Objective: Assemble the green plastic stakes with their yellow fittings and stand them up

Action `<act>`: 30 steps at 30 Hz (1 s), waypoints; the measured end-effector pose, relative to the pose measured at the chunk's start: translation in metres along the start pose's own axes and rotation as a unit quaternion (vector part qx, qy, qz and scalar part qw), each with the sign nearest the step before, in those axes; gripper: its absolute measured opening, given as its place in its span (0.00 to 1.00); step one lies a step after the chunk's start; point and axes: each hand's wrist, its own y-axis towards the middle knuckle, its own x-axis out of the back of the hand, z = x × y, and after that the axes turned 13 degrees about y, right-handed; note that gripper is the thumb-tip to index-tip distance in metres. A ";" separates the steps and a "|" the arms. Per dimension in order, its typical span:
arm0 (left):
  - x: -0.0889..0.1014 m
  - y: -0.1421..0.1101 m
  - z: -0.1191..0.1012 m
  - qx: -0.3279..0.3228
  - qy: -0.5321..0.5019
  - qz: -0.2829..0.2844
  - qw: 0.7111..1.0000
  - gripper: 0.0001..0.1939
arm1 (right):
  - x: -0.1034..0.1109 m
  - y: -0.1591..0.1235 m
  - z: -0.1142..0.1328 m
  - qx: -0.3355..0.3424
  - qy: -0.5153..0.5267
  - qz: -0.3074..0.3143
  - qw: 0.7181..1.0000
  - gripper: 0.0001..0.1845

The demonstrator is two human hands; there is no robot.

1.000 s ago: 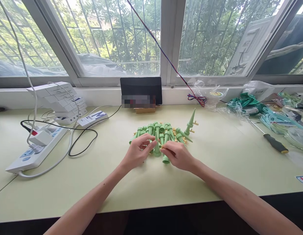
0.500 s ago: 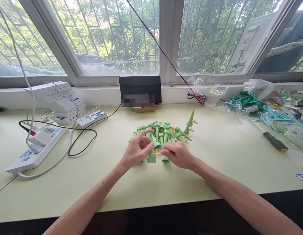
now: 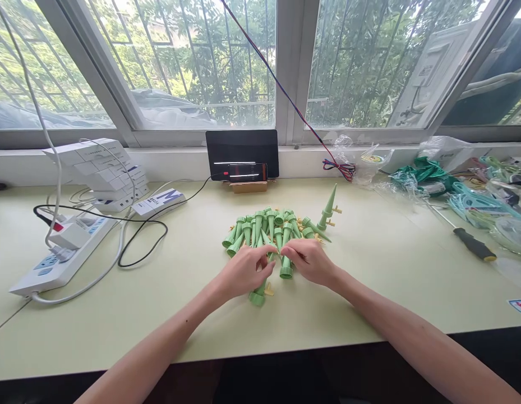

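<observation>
"Windows (image 3: 201, 62) with bars and trees beyond them fill my feed at twelve o'clock, and below runs a pale green table (image 3: 294, 325). Where do you have the hands?"

"Side by side, near the middle of it. I've got the left hand (image 3: 245, 272) wrapped around a green cone (image 3: 257, 298), tilted, with the wide end toward six o'clock and a yellow tap (image 3: 269, 289) poking out on its three o'clock side. Most of its length is hidden behind the fingers."

"And the right hand (image 3: 309, 260)?"

"Just at three o'clock of the left, fingers curled in, fingertips close up to the left hand's. From this far off I cannot tell whether anything is pinched there. Another cone, a lying cone (image 3: 286, 268), is just beside those fingertips, open end toward six."

"Where are the others?"

"Heaped at twelve o'clock from the hands: a pile of green cones (image 3: 259, 221) with bits of yellow showing among them. Between one and two o'clock, at the edge of that heap, I see a standing cone (image 3: 327, 207), tip up, two yellow taps on its side."

"And farther out?"

"Power strip (image 3: 45, 275) at nine, white boxes (image 3: 111, 174) at ten, a dark tablet (image 3: 243, 147) near twelve with a phone (image 3: 247, 172) in front, screwdriver (image 3: 473, 244) at three."
</observation>
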 end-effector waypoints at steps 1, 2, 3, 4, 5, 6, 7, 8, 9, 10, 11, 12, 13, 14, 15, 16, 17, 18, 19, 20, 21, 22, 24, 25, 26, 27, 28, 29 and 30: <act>-0.001 0.000 0.000 -0.009 0.016 -0.002 1.000 0.14 | 0.000 0.000 0.000 0.000 -0.001 0.001 1.000 0.26; -0.002 0.000 0.000 -0.017 0.035 -0.003 0.999 0.14 | 0.000 0.000 0.000 0.000 -0.001 0.001 1.000 0.26; -0.003 0.000 0.001 -0.025 0.055 -0.004 0.998 0.14 | 0.000 0.000 0.000 0.001 -0.002 0.002 1.000 0.26; -0.004 0.000 0.001 -0.033 0.076 -0.004 0.997 0.14 | 0.000 0.000 0.000 0.003 -0.003 0.002 1.000 0.26; -0.005 0.001 0.001 -0.040 0.098 -0.004 0.994 0.13 | 0.000 0.000 0.000 0.005 -0.005 0.002 1.000 0.26; -0.006 0.001 0.002 -0.047 0.119 -0.003 0.992 0.13 | 0.000 0.000 0.000 0.006 -0.007 0.002 1.000 0.26; -0.008 0.001 0.002 -0.054 0.138 -0.003 0.989 0.14 | 0.000 0.000 0.000 0.007 -0.010 0.002 1.000 0.26; -0.009 0.001 0.003 -0.061 0.153 -0.003 0.986 0.14 | 0.000 0.000 0.000 0.006 -0.012 0.002 1.000 0.26; -0.010 0.001 0.003 -0.066 0.164 -0.005 0.984 0.14 | 0.000 0.000 0.000 0.005 -0.014 0.003 1.000 0.26; -0.010 0.001 0.004 -0.071 0.170 -0.007 0.983 0.15 | 0.000 0.000 0.000 0.002 -0.014 0.004 1.000 0.26; -0.010 0.001 0.004 -0.073 0.171 -0.012 0.982 0.14 | 0.000 0.000 0.000 0.000 -0.012 0.005 1.000 0.27; -0.010 0.001 0.004 -0.073 0.168 -0.019 0.983 0.14 | 0.000 0.000 0.000 -0.001 -0.009 0.005 1.000 0.27; -0.009 0.001 0.004 -0.070 0.162 -0.032 0.984 0.13 | 0.000 0.000 0.000 -0.003 -0.006 0.005 1.000 0.26; -0.008 0.001 0.003 -0.063 0.154 -0.049 0.985 0.12 | 0.001 0.000 0.000 -0.003 -0.003 0.005 1.000 0.26; -0.006 0.001 0.003 -0.055 0.146 -0.070 0.985 0.11 | 0.001 0.001 0.000 -0.003 -0.001 0.004 1.000 0.26; -0.005 0.001 0.003 -0.044 0.141 -0.093 0.985 0.10 | 0.001 0.001 0.000 -0.001 0.001 0.003 1.000 0.26; -0.003 0.001 0.004 -0.034 0.140 -0.115 0.983 0.10 | 0.001 0.001 0.001 0.000 0.002 0.001 1.000 0.26; -0.001 0.002 0.004 -0.026 0.143 -0.133 0.980 0.10 | 0.001 0.001 0.001 0.002 0.002 -0.001 1.000 0.26; 0.000 0.002 0.004 -0.023 0.151 -0.145 0.978 0.10 | 0.001 0.002 0.001 0.004 0.002 -0.004 1.000 0.26; 0.001 0.003 0.004 -0.025 0.160 -0.149 0.975 0.10 | 0.001 0.002 0.001 0.006 0.001 -0.006 1.000 0.26; 0.002 0.003 0.005 -0.032 0.169 -0.148 0.974 0.10 | 0.001 0.002 0.001 0.008 -0.002 -0.007 1.000 0.27; 0.002 0.003 0.005 -0.043 0.175 -0.142 0.973 0.11 | 0.001 0.002 0.001 0.009 -0.005 -0.008 1.000 0.27; 0.001 0.004 0.005 -0.067 0.182 -0.122 0.973 0.13 | 0.000 0.001 0.001 0.010 -0.014 -0.008 1.000 0.27; 0.000 0.004 0.006 -0.076 0.183 -0.114 0.973 0.14 | 0.000 0.001 0.001 0.009 -0.017 -0.007 1.000 0.28; -0.001 0.004 0.006 -0.083 0.184 -0.107 0.974 0.15 | 0.000 0.001 0.001 0.008 -0.018 -0.006 1.000 0.28; -0.002 0.004 0.007 -0.088 0.184 -0.103 0.974 0.15 | 0.000 0.001 0.001 0.006 -0.017 -0.006 1.000 0.27; -0.003 0.004 0.008 -0.091 0.185 -0.100 0.973 0.16 | 0.000 0.001 0.002 0.004 -0.016 -0.007 1.000 0.27; -0.003 0.005 0.009 -0.092 0.186 -0.099 0.973 0.16 | 0.000 0.001 0.002 0.002 -0.014 -0.007 1.000 0.27; -0.004 0.005 0.009 -0.092 0.189 -0.096 0.973 0.16 | 0.000 0.001 0.002 0.000 -0.012 -0.007 1.000 0.27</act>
